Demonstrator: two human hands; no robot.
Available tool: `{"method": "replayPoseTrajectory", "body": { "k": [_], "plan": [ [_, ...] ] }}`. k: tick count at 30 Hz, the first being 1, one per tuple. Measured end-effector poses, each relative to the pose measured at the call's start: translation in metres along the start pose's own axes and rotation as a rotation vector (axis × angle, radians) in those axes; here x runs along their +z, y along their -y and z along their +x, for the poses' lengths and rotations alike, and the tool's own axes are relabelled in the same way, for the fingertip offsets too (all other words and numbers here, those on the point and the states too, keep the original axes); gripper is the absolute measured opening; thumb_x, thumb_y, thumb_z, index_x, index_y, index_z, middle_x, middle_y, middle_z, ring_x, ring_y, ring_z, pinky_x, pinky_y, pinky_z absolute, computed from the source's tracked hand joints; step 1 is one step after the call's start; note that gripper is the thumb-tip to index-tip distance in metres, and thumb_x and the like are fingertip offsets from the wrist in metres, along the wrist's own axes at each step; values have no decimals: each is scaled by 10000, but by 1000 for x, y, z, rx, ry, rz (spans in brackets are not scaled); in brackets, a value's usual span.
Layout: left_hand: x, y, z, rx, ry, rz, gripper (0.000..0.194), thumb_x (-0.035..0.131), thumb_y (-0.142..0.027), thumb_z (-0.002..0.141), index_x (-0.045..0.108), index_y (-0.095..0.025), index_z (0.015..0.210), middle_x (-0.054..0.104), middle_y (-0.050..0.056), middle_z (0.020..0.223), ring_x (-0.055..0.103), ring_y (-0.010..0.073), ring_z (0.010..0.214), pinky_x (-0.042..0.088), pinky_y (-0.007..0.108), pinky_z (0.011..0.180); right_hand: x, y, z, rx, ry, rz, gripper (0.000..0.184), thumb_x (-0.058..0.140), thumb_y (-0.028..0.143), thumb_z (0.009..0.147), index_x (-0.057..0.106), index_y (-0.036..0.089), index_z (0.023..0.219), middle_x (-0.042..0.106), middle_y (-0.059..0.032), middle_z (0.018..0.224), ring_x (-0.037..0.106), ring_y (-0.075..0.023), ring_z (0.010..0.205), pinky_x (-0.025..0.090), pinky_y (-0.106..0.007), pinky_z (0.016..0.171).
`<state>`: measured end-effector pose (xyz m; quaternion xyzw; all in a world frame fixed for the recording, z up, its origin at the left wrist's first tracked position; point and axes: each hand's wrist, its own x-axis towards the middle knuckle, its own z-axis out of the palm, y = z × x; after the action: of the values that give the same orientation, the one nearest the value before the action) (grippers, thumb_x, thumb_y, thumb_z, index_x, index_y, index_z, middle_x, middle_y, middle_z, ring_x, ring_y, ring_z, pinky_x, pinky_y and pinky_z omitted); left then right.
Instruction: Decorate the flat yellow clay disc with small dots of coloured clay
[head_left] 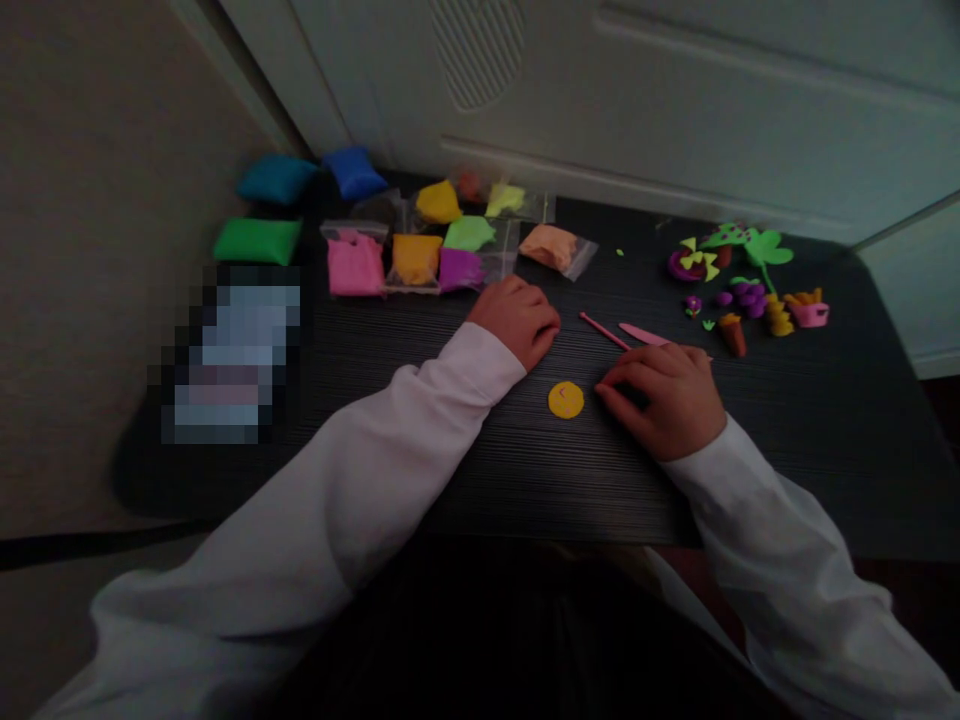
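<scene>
My left hand [517, 318] rests on the dark table beside the bags of clay, its fingers curled under; what they hold, if anything, is hidden. On the table between my hands lies a flat round yellow clay disc [566, 400] with a small mark on it. My right hand [664, 398] is just right of the disc, thumb and forefinger brought together in a pinch; nothing shows clearly between them. Behind its fingers lie a thin pink stick tool [602, 329] with a knobbed end and a pink clay knife [643, 334], both partly covered by the hand.
Coloured clay packets stand along the back left, among them a green packet [257, 241] and a pink bag [355, 264]. A blurred-out phone-like device [232, 360] lies at left. Small clay models, including a pink basket [810, 312], sit at right. A white panelled door [675, 120] borders the table's back.
</scene>
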<state>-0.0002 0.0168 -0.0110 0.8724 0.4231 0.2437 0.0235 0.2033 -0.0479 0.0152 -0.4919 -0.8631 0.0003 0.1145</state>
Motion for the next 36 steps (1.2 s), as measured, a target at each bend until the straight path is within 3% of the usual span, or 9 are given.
{"method": "replayPoseTrajectory", "body": {
  "k": [6, 10, 16, 20, 22, 25, 30, 36],
  "plan": [
    [-2, -1, 0, -11, 9, -16, 201, 453, -280, 741, 625, -176, 756, 599, 34, 792, 481, 175, 818, 360, 335, 725, -2, 8, 2, 47, 6, 19, 194, 464, 347, 762, 601, 210, 749, 598, -22, 794, 508, -181, 802, 253, -371, 790],
    [-3, -1, 0, -13, 28, -18, 214, 437, -282, 752, 623, -177, 768, 601, 34, 801, 482, 166, 811, 361, 325, 733, -10, 4, 1, 79, -21, 163, 167, 479, 308, 759, 616, 215, 779, 603, -26, 808, 529, -167, 806, 318, -352, 780],
    [-3, -1, 1, -17, 27, -12, 216, 434, -283, 756, 623, -181, 769, 602, 33, 806, 481, 161, 803, 364, 319, 727, -24, -5, 0, 232, -103, 585, 126, 505, 269, 745, 606, 195, 757, 576, -24, 776, 530, -142, 735, 408, -305, 678],
    [-3, -2, 2, -28, 40, -12, 211, 439, -287, 752, 624, -186, 770, 604, 31, 811, 481, 161, 803, 369, 313, 723, -22, -14, -1, 425, -328, 927, 99, 522, 266, 733, 602, 221, 696, 560, -9, 727, 516, -150, 718, 405, -336, 683],
    [-3, -2, 2, -28, 31, -11, 211, 442, -291, 749, 625, -188, 768, 605, 29, 810, 479, 162, 803, 370, 311, 721, -19, -18, 0, 514, -378, 1126, 75, 543, 259, 713, 603, 231, 679, 539, -1, 688, 499, -139, 673, 406, -332, 658],
    [-2, -1, 1, -26, 14, -10, 213, 441, -295, 749, 625, -189, 765, 604, 27, 799, 480, 166, 804, 370, 314, 723, -18, -20, 1, 594, -334, 1334, 65, 555, 256, 688, 598, 221, 653, 485, 8, 623, 445, -113, 589, 399, -310, 605],
    [-1, -1, 1, -21, 16, -18, 209, 440, -278, 747, 626, -186, 766, 601, 31, 799, 479, 163, 809, 370, 314, 728, -24, -16, 4, 637, -208, 1477, 104, 497, 267, 700, 582, 209, 683, 454, 3, 643, 360, -87, 507, 351, -272, 491],
    [-1, 0, 1, -13, 14, -19, 217, 432, -283, 747, 624, -185, 763, 600, 32, 797, 480, 166, 805, 375, 313, 723, -38, -18, -2, 705, -88, 1490, 216, 360, 306, 766, 562, 238, 799, 419, 5, 647, 293, -84, 481, 315, -250, 458]
  ]
}}
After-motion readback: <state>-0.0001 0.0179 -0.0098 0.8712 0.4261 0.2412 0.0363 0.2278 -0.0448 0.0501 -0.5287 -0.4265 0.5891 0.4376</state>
